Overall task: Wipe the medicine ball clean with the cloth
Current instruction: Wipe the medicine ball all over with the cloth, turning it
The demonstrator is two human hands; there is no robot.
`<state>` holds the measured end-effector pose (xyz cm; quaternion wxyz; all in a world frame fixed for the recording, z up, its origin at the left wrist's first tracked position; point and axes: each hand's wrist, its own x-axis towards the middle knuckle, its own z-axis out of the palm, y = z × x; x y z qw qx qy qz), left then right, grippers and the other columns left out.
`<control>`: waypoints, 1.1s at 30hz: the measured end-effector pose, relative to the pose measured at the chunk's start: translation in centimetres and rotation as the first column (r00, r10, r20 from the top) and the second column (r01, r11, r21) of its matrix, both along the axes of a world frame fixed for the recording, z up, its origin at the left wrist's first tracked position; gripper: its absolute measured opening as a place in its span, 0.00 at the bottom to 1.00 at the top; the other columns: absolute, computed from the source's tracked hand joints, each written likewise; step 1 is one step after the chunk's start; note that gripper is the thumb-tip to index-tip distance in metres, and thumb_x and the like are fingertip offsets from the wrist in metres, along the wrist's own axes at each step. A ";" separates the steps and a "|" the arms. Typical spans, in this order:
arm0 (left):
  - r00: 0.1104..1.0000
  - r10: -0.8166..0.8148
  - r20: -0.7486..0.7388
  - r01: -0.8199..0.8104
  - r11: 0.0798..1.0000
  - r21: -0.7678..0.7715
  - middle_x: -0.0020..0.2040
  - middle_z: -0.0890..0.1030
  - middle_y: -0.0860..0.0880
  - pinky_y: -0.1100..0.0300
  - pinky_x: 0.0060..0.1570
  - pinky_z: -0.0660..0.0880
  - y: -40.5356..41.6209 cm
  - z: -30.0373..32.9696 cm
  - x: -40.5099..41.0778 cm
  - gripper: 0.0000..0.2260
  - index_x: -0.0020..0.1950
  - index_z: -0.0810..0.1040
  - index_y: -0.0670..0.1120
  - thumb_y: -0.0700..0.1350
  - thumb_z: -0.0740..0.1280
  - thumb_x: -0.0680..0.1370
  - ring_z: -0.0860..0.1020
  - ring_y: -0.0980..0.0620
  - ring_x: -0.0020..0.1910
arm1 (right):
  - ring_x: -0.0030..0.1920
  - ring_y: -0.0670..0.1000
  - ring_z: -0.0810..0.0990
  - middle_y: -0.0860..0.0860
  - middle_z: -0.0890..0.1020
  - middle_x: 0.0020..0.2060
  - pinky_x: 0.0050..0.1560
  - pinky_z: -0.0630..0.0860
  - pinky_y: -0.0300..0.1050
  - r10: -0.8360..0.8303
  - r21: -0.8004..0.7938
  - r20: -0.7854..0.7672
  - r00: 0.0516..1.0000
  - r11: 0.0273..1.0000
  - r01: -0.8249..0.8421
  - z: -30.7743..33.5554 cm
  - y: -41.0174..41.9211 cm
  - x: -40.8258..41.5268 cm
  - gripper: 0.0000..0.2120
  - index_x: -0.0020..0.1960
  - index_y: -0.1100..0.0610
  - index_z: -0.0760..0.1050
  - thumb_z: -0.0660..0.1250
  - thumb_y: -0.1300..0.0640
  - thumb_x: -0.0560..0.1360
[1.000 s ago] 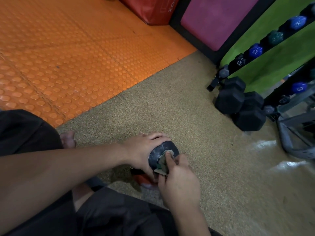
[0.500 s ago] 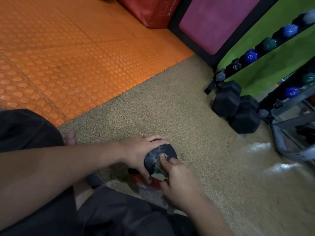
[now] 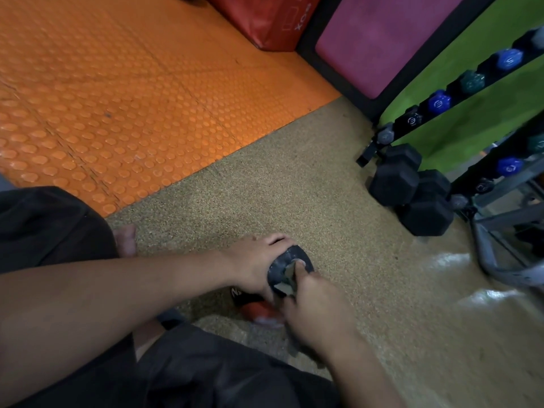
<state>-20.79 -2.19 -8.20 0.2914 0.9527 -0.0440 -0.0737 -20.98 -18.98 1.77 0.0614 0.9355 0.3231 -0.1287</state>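
Now right hand (image 3: pixel 319 312) farther up ball (image 3: pixel 290 265).

This is a gym floor. Black hex dumbbells (image 3: pixel 412 189) sit piled on the speckled tan rubber flooring (image 3: pixel 294 187), just beside a slanted rack (image 3: pixel 459 95) that carries small coloured dumbbells (image 3: pixel 438 102) in blue, teal and grey, some stamped with numbers. Orange studded mats (image 3: pixel 117 98) cover the ground to one side. A red padded box (image 3: pixel 265 22) and a magenta pad in a black frame (image 3: pixel 382 39) stand against the bright green wall (image 3: pixel 459 134).
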 end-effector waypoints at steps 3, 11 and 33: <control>0.998 -0.052 0.046 0.052 0.999 -0.003 0.83 0.49 0.59 0.43 0.75 0.65 -0.2 -0.4 0.3 0.56 0.83 0.46 0.63 0.62 0.80 0.66 0.69 0.38 0.74 | 0.52 0.60 0.83 0.55 0.83 0.49 0.45 0.76 0.50 -0.208 0.140 0.011 0.978 0.969 0.204 -1.4 1.1 -1.1 0.17 0.62 0.57 0.72 0.61 0.53 0.75; 0.977 -0.213 -0.004 0.211 0.971 -0.109 0.82 0.45 0.68 0.40 0.80 0.59 3.2 0.2 -0.8 0.63 0.82 0.45 0.69 0.72 0.81 0.58 0.55 0.49 0.83 | 0.58 0.52 0.80 0.46 0.77 0.60 0.55 0.79 0.51 0.149 -0.053 0.012 0.989 0.988 -0.148 1.2 -1.4 -0.3 0.32 0.80 0.38 0.60 0.62 0.50 0.77; 0.961 -0.278 -0.004 0.276 0.956 -0.103 0.82 0.45 0.68 0.39 0.81 0.56 3.1 0.5 -0.9 0.61 0.82 0.46 0.70 0.71 0.82 0.60 0.51 0.52 0.83 | 0.61 0.50 0.79 0.43 0.79 0.60 0.59 0.77 0.48 -0.034 -0.040 -0.162 0.986 0.999 0.028 2.1 -2.8 -0.2 0.32 0.72 0.23 0.62 0.60 0.51 0.74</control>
